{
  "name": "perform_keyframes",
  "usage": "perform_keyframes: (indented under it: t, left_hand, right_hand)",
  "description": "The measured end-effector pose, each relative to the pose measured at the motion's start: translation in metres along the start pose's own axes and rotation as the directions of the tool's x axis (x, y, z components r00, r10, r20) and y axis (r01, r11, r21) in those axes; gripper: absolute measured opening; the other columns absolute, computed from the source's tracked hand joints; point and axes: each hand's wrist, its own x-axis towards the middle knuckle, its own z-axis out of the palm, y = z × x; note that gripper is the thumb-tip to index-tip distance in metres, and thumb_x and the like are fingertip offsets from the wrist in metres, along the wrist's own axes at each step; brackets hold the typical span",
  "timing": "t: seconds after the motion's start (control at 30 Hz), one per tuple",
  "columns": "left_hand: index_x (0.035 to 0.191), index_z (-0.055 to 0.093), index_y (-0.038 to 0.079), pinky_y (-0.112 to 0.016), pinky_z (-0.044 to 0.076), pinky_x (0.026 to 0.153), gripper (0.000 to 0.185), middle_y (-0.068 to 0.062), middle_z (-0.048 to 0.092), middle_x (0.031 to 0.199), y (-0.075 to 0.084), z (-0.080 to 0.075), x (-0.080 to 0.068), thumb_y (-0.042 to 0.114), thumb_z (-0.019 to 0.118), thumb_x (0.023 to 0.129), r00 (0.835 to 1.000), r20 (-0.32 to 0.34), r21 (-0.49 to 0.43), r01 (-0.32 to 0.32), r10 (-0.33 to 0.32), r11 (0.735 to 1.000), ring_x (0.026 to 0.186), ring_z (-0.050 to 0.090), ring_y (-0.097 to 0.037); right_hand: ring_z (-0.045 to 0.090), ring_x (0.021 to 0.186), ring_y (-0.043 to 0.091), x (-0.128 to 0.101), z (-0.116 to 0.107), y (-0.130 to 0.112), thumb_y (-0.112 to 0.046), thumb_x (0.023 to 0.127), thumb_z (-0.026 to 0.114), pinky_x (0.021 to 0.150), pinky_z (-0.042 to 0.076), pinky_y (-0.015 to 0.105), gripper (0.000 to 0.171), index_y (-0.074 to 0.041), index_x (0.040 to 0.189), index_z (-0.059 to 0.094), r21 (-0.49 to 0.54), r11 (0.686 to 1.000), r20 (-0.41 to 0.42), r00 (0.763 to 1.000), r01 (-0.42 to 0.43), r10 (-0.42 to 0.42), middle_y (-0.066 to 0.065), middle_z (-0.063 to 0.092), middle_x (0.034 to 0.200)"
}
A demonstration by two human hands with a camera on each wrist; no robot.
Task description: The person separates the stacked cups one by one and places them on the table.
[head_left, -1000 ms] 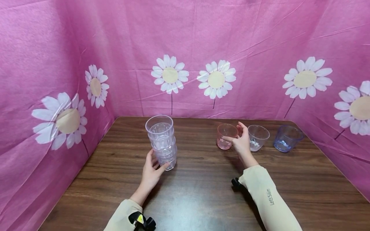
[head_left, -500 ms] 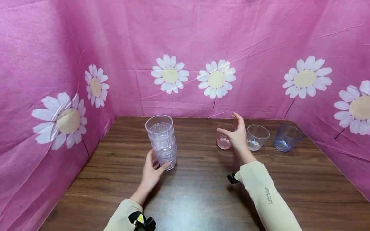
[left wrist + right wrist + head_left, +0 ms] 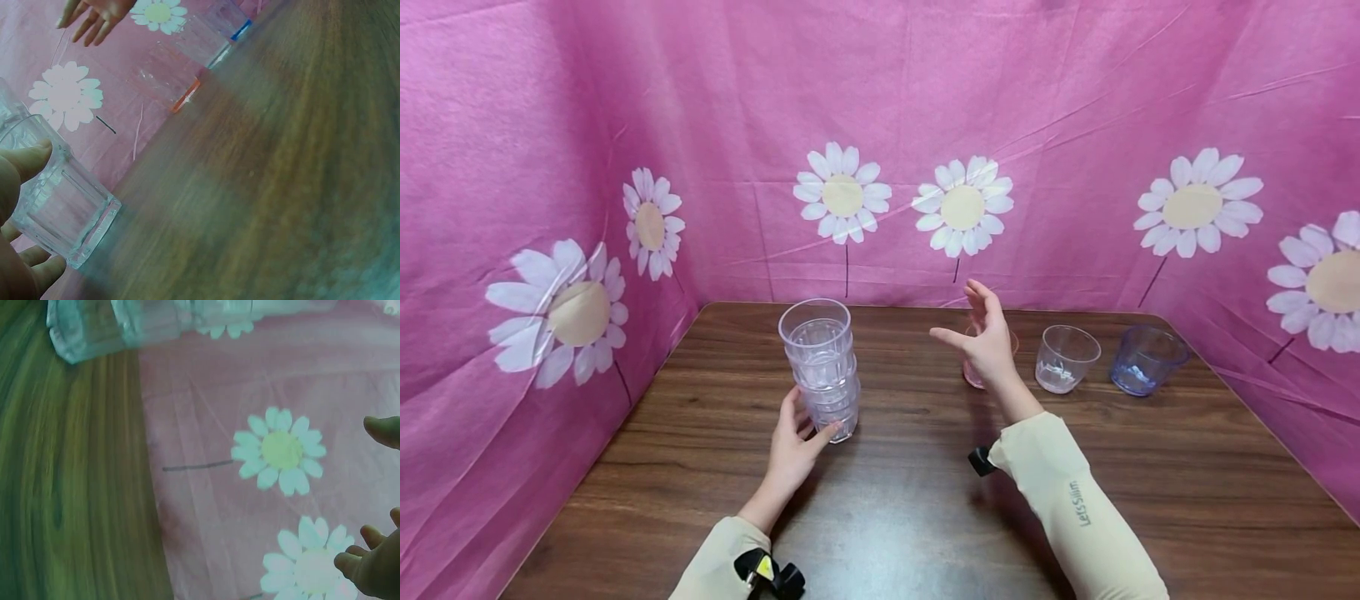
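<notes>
A tall stack of clear glasses point(image 3: 822, 358) stands upright on the left part of the table. My left hand point(image 3: 792, 450) grips its lowest glass point(image 3: 65, 206), thumb on the near side and fingers round the back. Raised in the air, my right hand point(image 3: 990, 346) holds nothing; its thumb and fingers are spread apart. Behind that hand, a pink glass point(image 3: 973, 377) is partly hidden in the head view. The right wrist view has the lower stack point(image 3: 150, 325) along its top edge, apart from the right hand's fingers point(image 3: 375, 565).
To the right of the pink glass, a small clear glass point(image 3: 1066, 360) and a blue glass point(image 3: 1146, 362) stand in a row. The brown wooden table point(image 3: 902, 483) ends at a pink cloth point(image 3: 737, 108) with daisies, which closes off the back and sides.
My right hand has let go of the pink glass, risen and moved left, with its fingers spreading. The left hand and the stack have stayed in place.
</notes>
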Motion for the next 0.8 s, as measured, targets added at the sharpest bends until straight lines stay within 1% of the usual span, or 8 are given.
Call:
perform_keyframes:
  t: [0.07, 0.1, 0.2, 0.33, 0.57, 0.8]
  left_hand:
    - [0.14, 0.034, -0.011, -0.058, 0.05, 0.095, 0.075, -0.038, 0.046, 0.131, 0.001, 0.0, 0.001, 0.005, 0.078, 0.082, 1.0, 0.005, -0.005, 0.025, -0.025, 1.0, 0.113, 0.054, -0.054]
    - [0.141, 0.033, -0.012, -0.062, 0.047, 0.096, 0.076, -0.039, 0.045, 0.133, 0.001, 0.0, 0.001, 0.002, 0.078, 0.082, 0.999, 0.013, -0.02, 0.05, -0.05, 0.999, 0.115, 0.053, -0.056]
    - [0.142, 0.031, -0.012, -0.061, 0.046, 0.099, 0.076, -0.038, 0.043, 0.136, 0.002, -0.001, 0.003, -0.004, 0.077, 0.082, 0.994, 0.022, -0.026, 0.104, -0.103, 0.994, 0.118, 0.051, -0.055]
    - [0.144, 0.031, -0.01, -0.057, 0.046, 0.102, 0.077, -0.036, 0.043, 0.138, 0.002, -0.001, 0.003, -0.005, 0.077, 0.083, 0.991, 0.023, -0.026, 0.136, -0.135, 0.99, 0.12, 0.051, -0.051]
    - [0.144, 0.03, -0.011, -0.06, 0.046, 0.1, 0.077, -0.037, 0.043, 0.137, 0.002, -0.001, 0.002, -0.004, 0.077, 0.082, 0.992, 0.025, -0.023, 0.122, -0.122, 0.992, 0.12, 0.05, -0.054]
    - [0.144, 0.031, -0.01, -0.06, 0.045, 0.1, 0.077, -0.037, 0.043, 0.137, 0.001, -0.001, 0.003, -0.006, 0.076, 0.082, 0.991, 0.027, -0.024, 0.131, -0.131, 0.991, 0.12, 0.05, -0.054]
  right_hand:
    - [0.031, 0.143, 0.032, -0.002, 0.007, -0.003, 0.017, 0.074, 0.076, 0.12, 0.023, 0.04, 0.088, 0.006, 0.148, 0.031, 0.015, 1.0, 0.021, 1.0, 0.011, -0.011, 0.024, 0.037, 0.15]
    - [0.031, 0.143, 0.033, -0.002, 0.01, -0.004, 0.017, 0.074, 0.076, 0.12, 0.025, 0.039, 0.088, 0.005, 0.148, 0.031, 0.021, 1.0, 0.032, 0.999, 0.013, -0.013, 0.024, 0.038, 0.15]
    - [0.033, 0.143, 0.032, -0.004, 0.019, -0.007, 0.015, 0.074, 0.077, 0.119, 0.027, 0.038, 0.087, 0.004, 0.148, 0.032, 0.024, 1.0, 0.065, 0.998, 0.02, -0.022, 0.023, 0.039, 0.149]
    - [0.034, 0.142, 0.033, -0.007, 0.031, -0.011, 0.014, 0.075, 0.077, 0.119, 0.028, 0.041, 0.087, 0.004, 0.148, 0.033, 0.038, 0.999, 0.114, 0.993, 0.034, -0.038, 0.024, 0.04, 0.149]
    - [0.037, 0.141, 0.031, -0.014, 0.053, -0.016, 0.012, 0.075, 0.078, 0.117, 0.031, 0.034, 0.087, 0.004, 0.148, 0.032, 0.078, 0.995, 0.204, 0.976, 0.058, -0.073, 0.023, 0.04, 0.149]
    - [0.039, 0.139, 0.032, -0.021, 0.072, -0.023, 0.014, 0.075, 0.076, 0.115, 0.035, 0.034, 0.086, 0.004, 0.149, 0.032, 0.139, 0.989, 0.294, 0.951, 0.059, -0.098, 0.024, 0.039, 0.15]
